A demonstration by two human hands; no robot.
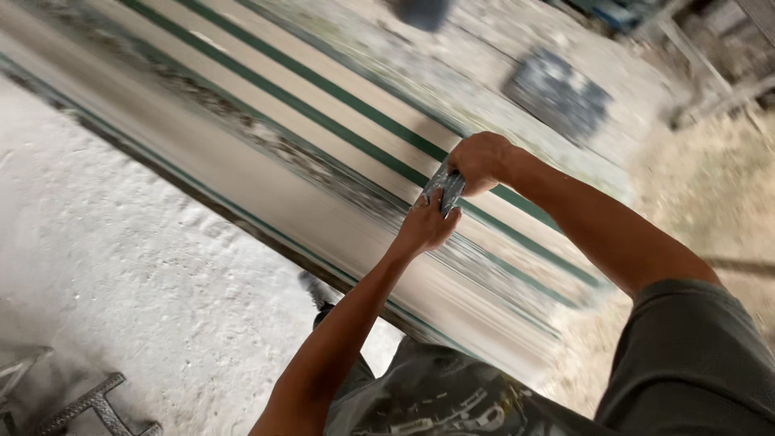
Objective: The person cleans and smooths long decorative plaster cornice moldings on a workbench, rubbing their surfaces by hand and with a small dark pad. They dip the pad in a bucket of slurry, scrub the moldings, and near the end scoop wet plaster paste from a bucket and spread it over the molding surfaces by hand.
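Both hands close on one small grey pad (pixel 446 190), which looks like a folded abrasive sheet or cloth, though blur keeps me from telling which. The right hand (pixel 480 161) is curled over the pad's upper end with knuckles up, fingers pressed together around it. The left hand (pixel 426 226) meets the pad from below, its fingers pinching the lower end, so the two hands sit touching or nearly touching with the pad between them.

Beneath the pad lies a long pale slab (pixel 323 137) with dark green stripes running its length; the pad rests on or just above the slab, about midway across its striped face. Whether the pad is pressed flat is hidden by the fingers.

To do this well, I judge that the pad should lie flat against the slab, with both wrists low and pressure shared evenly, so that no edge digs in. Strokes are best kept along the stripes rather than across them.

On the near side of the slab is a dusty white floor (pixel 121 266), and a metal frame (pixel 89 404) lies well apart from the slab at the near corner. Beyond the slab's far edge sits a dark grey block (pixel 557 93) on rough ground.
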